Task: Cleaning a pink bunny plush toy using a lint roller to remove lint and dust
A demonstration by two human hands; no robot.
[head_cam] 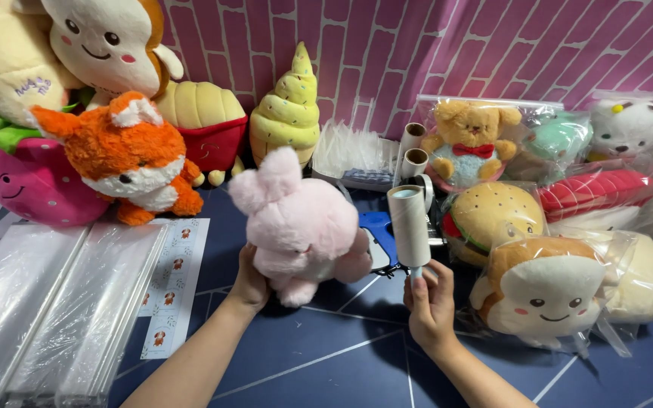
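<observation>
At the centre of the frame the left hand (249,283) grips a pink plush bunny (300,223) from below and behind, fingers closed into its back, so the toy stands upright above the hand. Just right of it, the right hand (430,302) is clamped around the handle of a lint roller (408,225), whose paper cylinder rises straight above the fist, near the bunny but not touching it. Bagged plush toys (542,291) fill the right side; an orange fox plush (126,159) sits upper left.

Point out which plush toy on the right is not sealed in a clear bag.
None there; the unbagged one in hand is the pink bunny plush, held by the left hand, while the toast plush and its neighbours are bagged.
</observation>
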